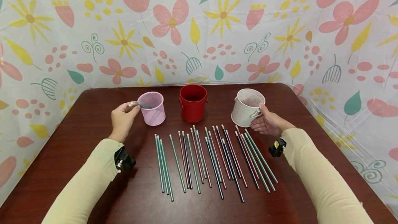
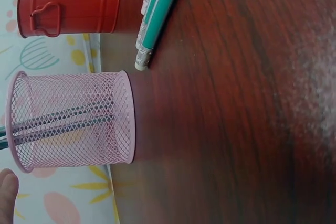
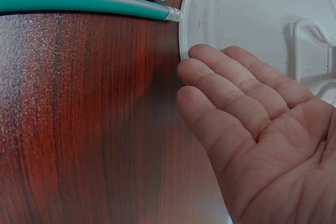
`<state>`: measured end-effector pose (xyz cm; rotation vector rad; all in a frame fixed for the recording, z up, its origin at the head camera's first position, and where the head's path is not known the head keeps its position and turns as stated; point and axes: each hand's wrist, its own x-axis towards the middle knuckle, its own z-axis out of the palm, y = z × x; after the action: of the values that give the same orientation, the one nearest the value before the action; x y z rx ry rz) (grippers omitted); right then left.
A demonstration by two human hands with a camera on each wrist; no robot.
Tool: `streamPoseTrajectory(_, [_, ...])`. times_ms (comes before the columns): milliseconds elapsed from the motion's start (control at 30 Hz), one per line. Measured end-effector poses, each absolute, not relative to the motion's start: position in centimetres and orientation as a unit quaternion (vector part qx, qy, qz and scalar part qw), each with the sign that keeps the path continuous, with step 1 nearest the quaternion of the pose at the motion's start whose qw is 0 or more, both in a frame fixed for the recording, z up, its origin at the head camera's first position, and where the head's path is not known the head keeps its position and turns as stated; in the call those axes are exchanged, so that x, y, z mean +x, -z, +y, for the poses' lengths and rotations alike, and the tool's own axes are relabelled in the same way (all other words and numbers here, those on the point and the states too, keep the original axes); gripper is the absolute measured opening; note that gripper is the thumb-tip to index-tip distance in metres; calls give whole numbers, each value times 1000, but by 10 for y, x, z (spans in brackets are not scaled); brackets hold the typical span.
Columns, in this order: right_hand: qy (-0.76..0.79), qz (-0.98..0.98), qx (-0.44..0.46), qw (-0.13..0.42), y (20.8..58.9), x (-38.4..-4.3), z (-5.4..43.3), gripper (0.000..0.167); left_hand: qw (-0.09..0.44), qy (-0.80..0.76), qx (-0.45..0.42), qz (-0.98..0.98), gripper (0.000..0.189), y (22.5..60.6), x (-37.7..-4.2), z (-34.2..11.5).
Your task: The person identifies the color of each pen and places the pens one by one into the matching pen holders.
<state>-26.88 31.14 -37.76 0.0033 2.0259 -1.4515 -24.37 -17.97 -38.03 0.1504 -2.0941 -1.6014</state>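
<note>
My left hand (image 1: 122,118) pinches green pencils (image 1: 144,106) near their white eraser ends, at the left rim of the pink mesh cup (image 1: 154,116). Through the mesh in the left wrist view, two dark pencil shafts (image 2: 68,124) slant inside the cup; only the thumb (image 2: 7,195) shows there. On the right, my right hand (image 1: 269,122) is against the side of a white metal bucket (image 1: 242,113), its thumb by the rim. Its fingers (image 3: 231,90) lie straight alongside the bucket in the right wrist view, palm turned to the camera.
A red bucket (image 1: 193,108) stands between the cup and the white bucket. Several green, red and dark pencils (image 1: 178,165) lie in a spread row on the brown table (image 1: 130,196), erasers toward the containers. A flowered cloth (image 1: 199,44) hangs behind.
</note>
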Motion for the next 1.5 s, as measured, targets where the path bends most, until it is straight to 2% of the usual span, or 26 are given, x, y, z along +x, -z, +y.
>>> streamPoseTrajectory(133, [552, 771, 2, 318, 379, -269, 311, 107, 228, 583, 63, -777, 24, 385, -242, -181])
streamPoseTrajectory(300, [553, 768, 1, 322, 379, -270, 311, 107, 162, 553, 80, -813, 27, 394, -237, -184])
streamPoseTrajectory(500, [549, 771, 2, 322, 378, -269, 312, 108, 35, 514, 37, -856, 23, 395, -237, -182])
streamPoseTrajectory(700, [546, 776, 7, 317, 378, -268, 313, 108, -109, 382, -29, -917, 16, 393, -237, -172])
streamPoseTrajectory(833, [546, 775, 9, 318, 379, -269, 313, 108, -175, 307, -54, -934, 16, 393, -233, -166])
streamPoseTrajectory(1167, [549, 773, 8, 317, 378, -268, 310, 107, -239, 264, -67, -932, 15, 391, -227, -158])
streamPoseTrajectory(1500, [547, 776, 11, 314, 379, -269, 311, 106, -244, 264, -66, -931, 12, 396, -226, -156])
